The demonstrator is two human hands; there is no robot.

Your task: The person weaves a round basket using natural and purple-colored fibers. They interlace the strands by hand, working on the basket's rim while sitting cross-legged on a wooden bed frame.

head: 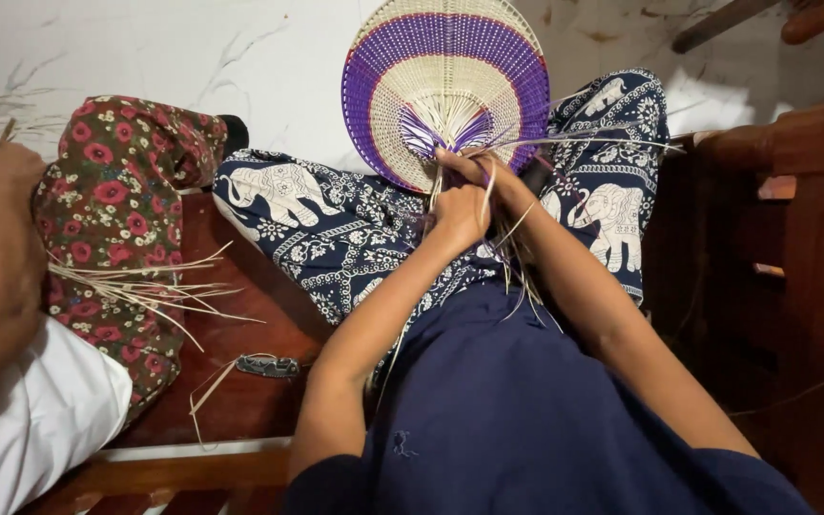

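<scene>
Fan (445, 81) gripped at its base, propped on the lap above the bench (240, 381).
Loose strips (512, 229) are pinched by the closed left hand (458, 212) and right hand (479, 172); a neighbour's hand (2, 172) is seen at the left edge.

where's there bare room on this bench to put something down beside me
Bare wood shows on the bench between the elephant-print trousers and the floral skirt, past the loose strips; a small clip lies there. It is crowded at the fan, where the left hand and right hand work.
</scene>
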